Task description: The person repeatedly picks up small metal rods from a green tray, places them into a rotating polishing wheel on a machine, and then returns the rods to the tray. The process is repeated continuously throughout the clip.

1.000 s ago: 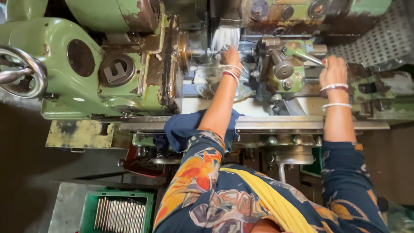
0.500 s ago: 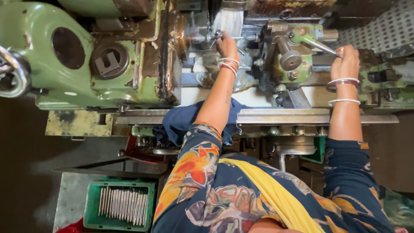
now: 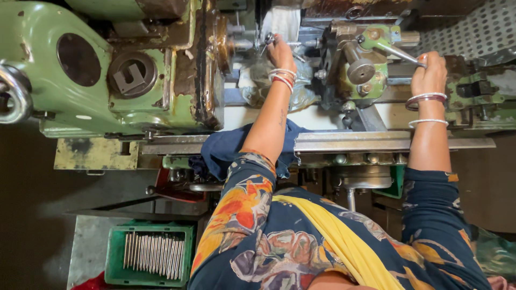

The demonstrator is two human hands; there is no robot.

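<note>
Down by the floor, a green crate holds a row of slim metal rods (many lie there unworked, I judge). Farther up, the left hand pinches a small metal piece at the green lathe's spindle, seemingly mid-loading. The right hand is clenched round the lever.

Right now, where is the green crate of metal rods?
In the head view, the green crate sits at lower left on the floor, below the green lathe, left of the person's floral sleeve.
</note>
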